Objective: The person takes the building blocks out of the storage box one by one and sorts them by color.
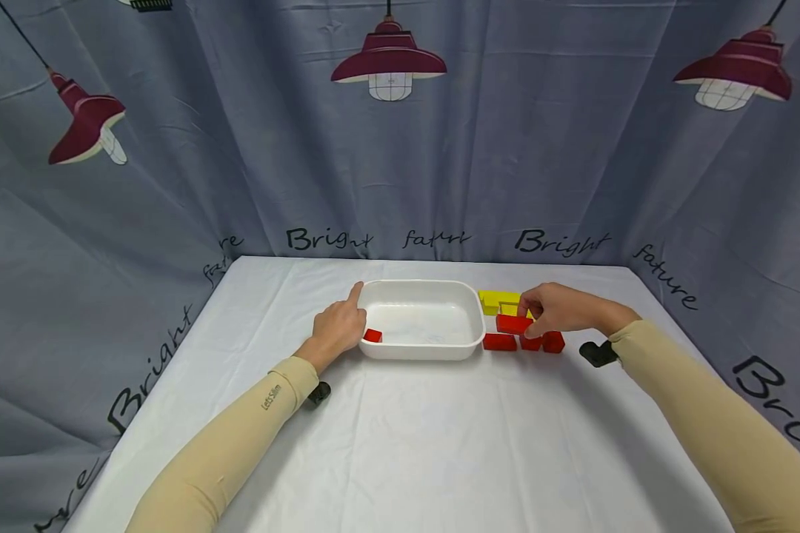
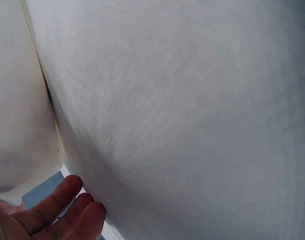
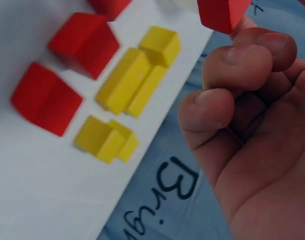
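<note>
My right hand (image 1: pixel 563 307) pinches a long red block (image 1: pixel 512 324) above the table, just right of a white plastic tray (image 1: pixel 423 351). The block's end (image 3: pixel 223 14) shows at the top of the right wrist view, with the other fingers curled below it. Under and beside this hand lie more red blocks (image 1: pixel 500 342) and several yellow blocks (image 3: pixel 133 80). My left hand (image 1: pixel 338 327) rests against the tray's left side, index finger extended along the rim. Loosely bent fingers (image 2: pixel 67 212) show beside the tray wall in the left wrist view. A small red block (image 1: pixel 372 335) sits inside the tray's near left corner.
A white cloth covers the table (image 1: pixel 427 437). Behind it hangs a grey-blue curtain (image 1: pixel 400 170) printed with lamps and lettering. A dark wrist camera (image 1: pixel 598 354) hangs under the right wrist, and another (image 1: pixel 319 393) under the left.
</note>
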The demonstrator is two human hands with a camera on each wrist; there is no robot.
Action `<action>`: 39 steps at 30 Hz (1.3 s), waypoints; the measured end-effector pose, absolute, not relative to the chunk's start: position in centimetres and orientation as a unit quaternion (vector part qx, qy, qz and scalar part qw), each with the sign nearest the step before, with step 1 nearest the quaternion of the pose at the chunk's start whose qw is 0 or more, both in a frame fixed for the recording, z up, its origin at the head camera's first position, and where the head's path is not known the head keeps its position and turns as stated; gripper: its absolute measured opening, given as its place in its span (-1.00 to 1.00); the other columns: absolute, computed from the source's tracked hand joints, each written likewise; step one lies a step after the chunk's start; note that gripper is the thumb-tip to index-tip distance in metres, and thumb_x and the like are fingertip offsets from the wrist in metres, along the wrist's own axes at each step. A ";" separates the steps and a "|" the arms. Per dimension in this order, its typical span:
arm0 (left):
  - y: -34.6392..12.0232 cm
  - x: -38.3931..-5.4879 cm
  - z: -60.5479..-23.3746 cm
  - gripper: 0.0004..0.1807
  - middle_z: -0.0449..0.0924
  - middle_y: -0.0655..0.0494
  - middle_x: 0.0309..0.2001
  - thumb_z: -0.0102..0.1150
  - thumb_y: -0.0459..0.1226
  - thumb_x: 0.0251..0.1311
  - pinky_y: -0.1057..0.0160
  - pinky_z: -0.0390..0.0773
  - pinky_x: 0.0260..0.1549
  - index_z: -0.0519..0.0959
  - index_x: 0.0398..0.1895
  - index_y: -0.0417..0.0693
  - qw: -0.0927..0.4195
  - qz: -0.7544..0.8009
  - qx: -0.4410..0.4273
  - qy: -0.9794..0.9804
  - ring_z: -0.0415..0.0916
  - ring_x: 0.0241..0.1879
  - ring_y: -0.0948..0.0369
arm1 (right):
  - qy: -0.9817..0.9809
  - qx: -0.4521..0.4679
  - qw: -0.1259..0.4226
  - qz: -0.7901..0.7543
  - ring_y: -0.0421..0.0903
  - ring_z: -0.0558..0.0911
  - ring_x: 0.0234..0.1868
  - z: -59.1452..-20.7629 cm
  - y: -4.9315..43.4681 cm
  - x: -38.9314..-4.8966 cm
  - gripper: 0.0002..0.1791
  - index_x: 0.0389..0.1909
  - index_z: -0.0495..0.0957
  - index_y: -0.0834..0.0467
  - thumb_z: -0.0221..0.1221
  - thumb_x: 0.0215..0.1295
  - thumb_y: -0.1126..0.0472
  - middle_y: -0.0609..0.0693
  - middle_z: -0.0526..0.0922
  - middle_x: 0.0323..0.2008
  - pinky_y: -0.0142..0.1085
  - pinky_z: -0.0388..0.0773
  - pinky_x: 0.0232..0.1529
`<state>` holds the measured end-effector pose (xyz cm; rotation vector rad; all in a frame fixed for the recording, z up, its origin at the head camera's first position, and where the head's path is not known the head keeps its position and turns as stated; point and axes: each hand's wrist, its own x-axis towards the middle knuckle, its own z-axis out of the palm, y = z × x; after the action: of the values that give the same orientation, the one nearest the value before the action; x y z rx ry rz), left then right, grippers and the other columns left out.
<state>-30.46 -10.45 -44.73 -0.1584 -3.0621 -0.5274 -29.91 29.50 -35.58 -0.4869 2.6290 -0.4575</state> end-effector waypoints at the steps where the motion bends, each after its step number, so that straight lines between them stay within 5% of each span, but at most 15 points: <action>1: -10.5 -30.5 -44.7 -0.35 0.68 -0.10 -0.21 -0.26 -0.15 0.50 0.06 0.50 -0.52 -0.01 0.62 0.11 0.015 -0.170 -0.051 -0.984 0.54 -0.42 0.07 | 0.946 -0.174 0.215 -0.167 -0.06 0.48 -0.33 -35.8 29.7 -29.8 -0.70 -0.18 0.58 0.14 0.42 0.10 0.17 0.02 0.47 -0.45 -0.24 0.44 -0.31; 39: -10.6 -30.4 -44.6 -0.35 0.66 -0.08 -0.25 -0.24 -0.15 0.49 0.08 0.47 -0.53 0.00 0.62 0.11 0.017 -0.177 -0.051 -0.983 0.51 -0.45 0.08 | 0.944 -0.165 0.223 -0.177 -0.09 0.50 -0.36 -42.6 28.6 -28.1 -0.72 -0.30 0.60 0.07 0.48 0.03 0.16 -0.04 0.54 -0.48 -0.27 0.46 -0.34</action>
<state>-30.40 -10.58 -44.65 -0.1573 -3.0540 -0.5502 -28.11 28.59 -42.60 -0.4569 2.6081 -0.4885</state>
